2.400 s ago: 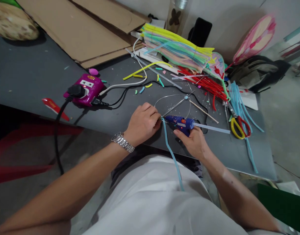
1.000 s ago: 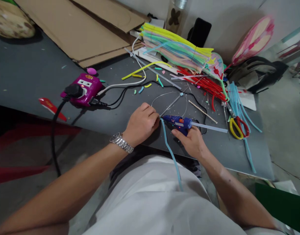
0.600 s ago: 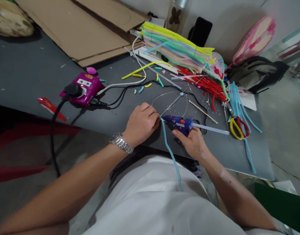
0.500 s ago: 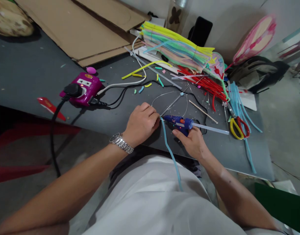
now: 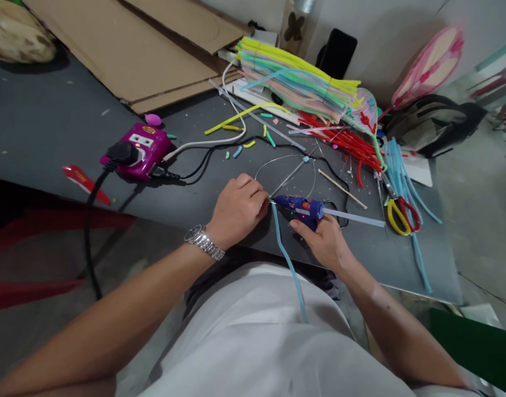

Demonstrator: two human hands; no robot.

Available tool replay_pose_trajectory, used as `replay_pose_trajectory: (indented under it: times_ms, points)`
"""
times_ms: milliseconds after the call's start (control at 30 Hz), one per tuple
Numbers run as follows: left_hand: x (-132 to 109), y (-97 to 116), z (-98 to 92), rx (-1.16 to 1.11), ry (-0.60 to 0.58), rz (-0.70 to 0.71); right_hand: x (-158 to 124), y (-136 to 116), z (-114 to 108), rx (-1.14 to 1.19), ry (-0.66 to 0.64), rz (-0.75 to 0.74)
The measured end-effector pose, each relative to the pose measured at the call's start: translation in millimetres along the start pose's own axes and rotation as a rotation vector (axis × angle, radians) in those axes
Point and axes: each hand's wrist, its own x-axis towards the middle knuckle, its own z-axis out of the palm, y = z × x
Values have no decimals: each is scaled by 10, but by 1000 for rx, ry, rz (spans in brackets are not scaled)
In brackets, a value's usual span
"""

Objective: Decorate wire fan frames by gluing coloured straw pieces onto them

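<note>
Glue gun (image 5: 300, 205) is sitting in the right hand (image 5: 329, 240), fingers wrapping its handle, nozzle pointing at the left fingertips; exact contact cannot be confirmed. Left hand (image 5: 238, 207) is pinching the upper end of a light-blue stem (image 5: 282, 245), which is trailing down between the forearms. Wire frame (image 5: 289, 177) is extending beyond both hands from that pinch. Scissors (image 5: 406, 219) are lying right of the right hand; purple power socket (image 5: 157, 144) is standing left of the left hand.

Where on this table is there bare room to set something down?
Mostly left of the cardboard and purple socket block; a smaller patch lies between scissors, right hand and front edge. Further back, coloured stems and scraps crowd the table.
</note>
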Motion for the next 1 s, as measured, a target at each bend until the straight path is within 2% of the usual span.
replay_pose_trajectory:
  times_ms: [300, 1000]
  points:
    - [1, -3, -2, -13, -3, -2, 16, 7, 12, 42, 13, -30]
    - [-4, -4, -6, -16, -2, -5, -12, 23, 10, -41, -11, -3]
